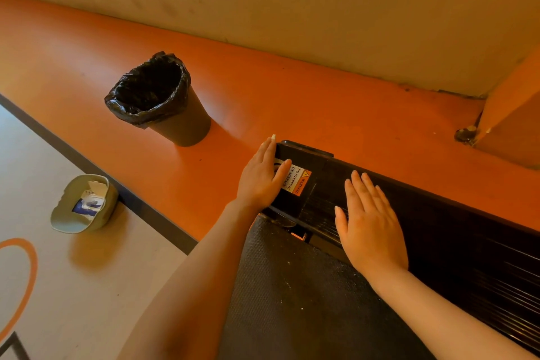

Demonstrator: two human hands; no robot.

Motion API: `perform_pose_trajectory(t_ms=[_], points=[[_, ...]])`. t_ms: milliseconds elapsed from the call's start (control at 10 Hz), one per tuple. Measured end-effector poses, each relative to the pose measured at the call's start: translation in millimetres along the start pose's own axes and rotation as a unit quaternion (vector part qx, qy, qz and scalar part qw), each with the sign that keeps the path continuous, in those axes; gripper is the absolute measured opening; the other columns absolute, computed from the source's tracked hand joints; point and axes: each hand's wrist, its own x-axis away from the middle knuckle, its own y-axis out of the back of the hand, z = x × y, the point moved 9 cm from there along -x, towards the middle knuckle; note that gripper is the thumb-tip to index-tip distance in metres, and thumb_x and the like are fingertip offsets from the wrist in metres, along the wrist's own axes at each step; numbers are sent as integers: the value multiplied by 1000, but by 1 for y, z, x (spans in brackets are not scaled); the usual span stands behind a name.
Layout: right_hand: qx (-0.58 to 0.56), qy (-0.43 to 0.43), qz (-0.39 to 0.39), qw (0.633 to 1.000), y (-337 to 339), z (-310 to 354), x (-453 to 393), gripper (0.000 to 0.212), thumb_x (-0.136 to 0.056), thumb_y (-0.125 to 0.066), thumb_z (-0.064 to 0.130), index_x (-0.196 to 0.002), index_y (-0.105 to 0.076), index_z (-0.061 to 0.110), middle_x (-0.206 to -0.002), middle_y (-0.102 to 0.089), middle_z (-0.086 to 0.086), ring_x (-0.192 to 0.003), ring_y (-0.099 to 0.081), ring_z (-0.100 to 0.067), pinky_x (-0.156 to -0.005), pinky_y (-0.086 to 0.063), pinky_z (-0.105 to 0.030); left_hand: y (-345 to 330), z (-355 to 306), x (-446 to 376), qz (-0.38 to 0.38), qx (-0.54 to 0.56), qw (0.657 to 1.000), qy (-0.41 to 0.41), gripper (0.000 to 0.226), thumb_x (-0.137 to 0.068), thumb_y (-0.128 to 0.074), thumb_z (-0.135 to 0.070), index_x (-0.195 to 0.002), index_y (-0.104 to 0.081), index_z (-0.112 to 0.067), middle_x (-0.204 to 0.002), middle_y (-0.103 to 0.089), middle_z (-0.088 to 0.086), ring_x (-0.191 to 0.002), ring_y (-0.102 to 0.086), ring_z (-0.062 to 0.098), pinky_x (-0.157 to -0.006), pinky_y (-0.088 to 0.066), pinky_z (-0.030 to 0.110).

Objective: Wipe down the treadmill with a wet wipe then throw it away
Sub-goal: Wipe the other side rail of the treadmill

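Orange floor (292,90) runs beside our treadmill (438,242), where a black-lined bin (159,98) stands well apart from a pale tub (84,203) holding the wipes pack (87,204). Our left hand (260,178) lies flat by the warning sticker (298,183), a white scrap beneath it. Our right hand (369,222) rests spread, holding nothing.

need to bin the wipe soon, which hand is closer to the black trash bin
Left. The left hand rests on the treadmill's end corner, just right of the bin; the right hand lies flat farther right along the cover.
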Motion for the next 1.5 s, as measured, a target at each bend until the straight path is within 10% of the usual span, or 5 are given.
perform_pose_trajectory(t_ms=[400,1100,1500], points=[[-1,4,-8,1000,-2,0,0,60,-96,-29,37,-134,-53,-1,-142,-49,-20,-134,-45,-34,-108,-35,-45,2,40,74,-37,68,997,24,86,-84,-26,-75,-156,-14,-28,-160,-22,-5,-143,-28,16,-110,-34,42],[-2,5,7,1000,-4,-2,2,56,-96,-38,34,-138,-49,0,-146,-45,-18,-139,-39,-31,-112,-31,-43,-30,-30,130,14,-51,997,-64,79,-92,-3,-72,-155,11,-27,-161,17,-8,-147,21,8,-119,15,31],[-12,2,8,1000,-5,-4,3,50,-103,-37,32,-139,-48,-1,-148,-43,-18,-140,-37,-31,-113,-28,-42,-23,-7,103,-45,89,982,160,86,-88,-8,-69,-154,15,-20,-160,25,0,-143,29,9,-120,13,33]])
